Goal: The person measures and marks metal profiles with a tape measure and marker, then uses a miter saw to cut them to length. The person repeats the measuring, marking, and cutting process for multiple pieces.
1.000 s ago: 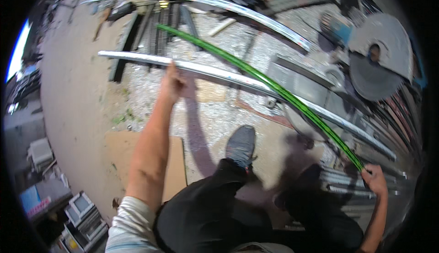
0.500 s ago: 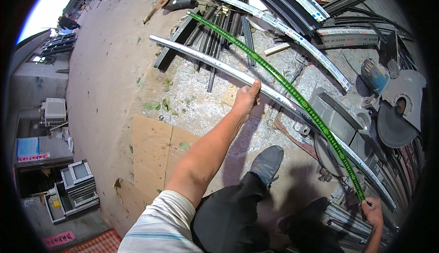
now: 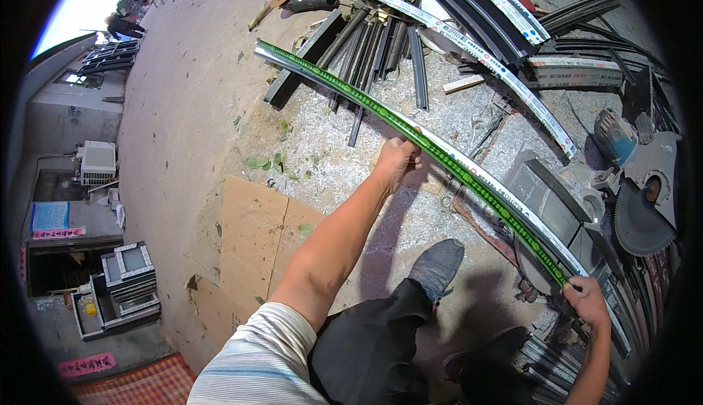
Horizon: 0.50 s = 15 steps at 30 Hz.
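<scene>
A long white-faced metal profile (image 3: 505, 197) slants across the view from upper left to lower right. My left hand (image 3: 398, 162) is closed around the profile near its middle. A green tape measure blade (image 3: 469, 178) lies along the profile, its far end close to the profile's far end. My right hand (image 3: 587, 301), at the lower right, is closed on the near part of the tape measure, right beside the profile. Whether those fingers also touch the profile, I cannot tell. The tape measure's case is hidden.
A circular saw with a toothed blade (image 3: 643, 218) stands at the right. Dark profile offcuts (image 3: 372, 64) lie at the far middle, and long profiles (image 3: 469, 9) curve behind them. Flattened cardboard (image 3: 253, 218) covers ground at my left. A person (image 3: 124, 27) is in the far left.
The tape measure, held apart from the profile before, has come down to the left against it. My right hand has moved up and slightly left. My left hand still grips the profile.
</scene>
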Tool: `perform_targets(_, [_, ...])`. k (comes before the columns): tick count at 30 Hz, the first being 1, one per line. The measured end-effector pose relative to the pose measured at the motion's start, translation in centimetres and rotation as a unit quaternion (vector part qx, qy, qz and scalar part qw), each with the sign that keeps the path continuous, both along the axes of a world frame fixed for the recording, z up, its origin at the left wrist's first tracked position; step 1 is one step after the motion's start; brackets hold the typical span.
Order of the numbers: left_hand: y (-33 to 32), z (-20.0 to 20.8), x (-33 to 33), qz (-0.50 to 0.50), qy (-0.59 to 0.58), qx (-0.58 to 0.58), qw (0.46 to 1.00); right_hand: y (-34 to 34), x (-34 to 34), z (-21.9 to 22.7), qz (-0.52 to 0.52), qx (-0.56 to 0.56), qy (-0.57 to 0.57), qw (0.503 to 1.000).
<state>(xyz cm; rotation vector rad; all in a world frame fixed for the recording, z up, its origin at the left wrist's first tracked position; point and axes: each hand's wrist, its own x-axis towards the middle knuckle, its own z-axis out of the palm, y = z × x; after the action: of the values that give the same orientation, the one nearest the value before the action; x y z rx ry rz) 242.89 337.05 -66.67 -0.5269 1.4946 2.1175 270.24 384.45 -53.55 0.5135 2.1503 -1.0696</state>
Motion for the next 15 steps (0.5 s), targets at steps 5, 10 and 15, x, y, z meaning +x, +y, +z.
perform_targets(5, [-0.4,0.6,2.2,-0.096,0.072,-0.156,0.98,-0.1,-2.6,-0.8,0.014,0.024,-0.003,1.0])
perform_targets(10, [1.0,4.3,4.8,-0.2,0.269,-0.38,0.862,-0.2,-4.2,-0.7,0.008,0.004,0.01,1.0])
perform_targets(15, [3.3,8.7,3.9,-0.16,0.599,-0.383,0.685,-0.1,-4.8,-1.3,0.017,0.007,0.009,1.0])
